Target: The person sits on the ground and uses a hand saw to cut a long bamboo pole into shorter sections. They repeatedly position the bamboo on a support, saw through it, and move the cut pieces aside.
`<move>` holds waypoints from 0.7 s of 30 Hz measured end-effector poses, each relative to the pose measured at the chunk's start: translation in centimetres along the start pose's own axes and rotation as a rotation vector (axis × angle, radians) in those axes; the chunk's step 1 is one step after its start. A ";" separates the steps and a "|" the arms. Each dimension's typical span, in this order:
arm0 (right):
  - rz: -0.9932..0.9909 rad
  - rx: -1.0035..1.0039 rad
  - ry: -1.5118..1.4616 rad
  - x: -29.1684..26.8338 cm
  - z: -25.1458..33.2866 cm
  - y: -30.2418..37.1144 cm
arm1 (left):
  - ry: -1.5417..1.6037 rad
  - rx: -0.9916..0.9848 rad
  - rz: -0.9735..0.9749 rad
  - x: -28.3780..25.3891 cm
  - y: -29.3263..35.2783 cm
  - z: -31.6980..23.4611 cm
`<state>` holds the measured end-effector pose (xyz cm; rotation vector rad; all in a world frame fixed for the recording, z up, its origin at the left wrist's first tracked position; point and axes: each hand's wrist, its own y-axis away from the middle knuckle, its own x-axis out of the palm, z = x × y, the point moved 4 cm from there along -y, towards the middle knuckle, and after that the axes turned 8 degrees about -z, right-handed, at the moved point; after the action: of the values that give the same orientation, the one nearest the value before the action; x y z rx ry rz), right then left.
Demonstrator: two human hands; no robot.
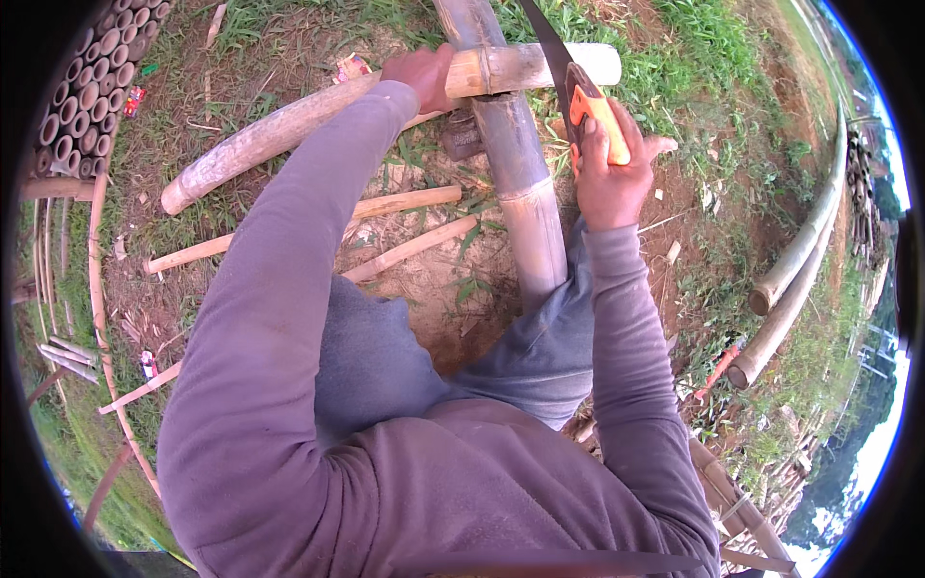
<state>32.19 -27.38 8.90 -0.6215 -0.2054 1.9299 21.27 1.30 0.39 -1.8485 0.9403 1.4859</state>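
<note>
My left hand is closed around a short pale bamboo length. That length lies crosswise over a thicker, greyish bamboo pole, which runs from the far side down toward my leg. My right hand grips the orange-and-yellow handle of a handsaw. Its dark blade points up and away, passing over the right part of the pale length; whether the teeth touch is unclear. Left of my hand a long pale bamboo pole slants down; my hand and sleeve hide whether it joins the held length.
Thin bamboo sticks lie on the ground before my knees. Cut bamboo tubes are stacked at the far left, near a bent pole. Two long bamboo poles rest on the right. Grass and bare soil surround them.
</note>
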 end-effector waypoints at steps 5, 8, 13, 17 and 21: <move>-0.009 0.048 0.047 -10.7 4.0 11.9 | -0.005 0.024 -0.057 1.0 0.2 1.2; -0.054 0.176 -0.153 -8.1 1.1 10.9 | -0.010 0.032 -0.065 0.7 0.1 1.1; -0.048 -0.072 0.080 2.2 0.7 -1.3 | 0.016 0.017 -0.070 0.2 0.0 0.1; -0.048 0.001 -0.073 -1.1 0.7 3.1 | -0.005 -0.013 -0.030 -1.2 -0.3 0.9; -0.066 0.090 -0.104 -8.7 -0.2 12.8 | 0.021 0.023 -0.009 -0.1 0.4 1.4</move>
<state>24.78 -40.70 6.38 -0.4500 -0.2006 1.8986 20.16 2.18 0.15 -1.8526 0.9533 1.4473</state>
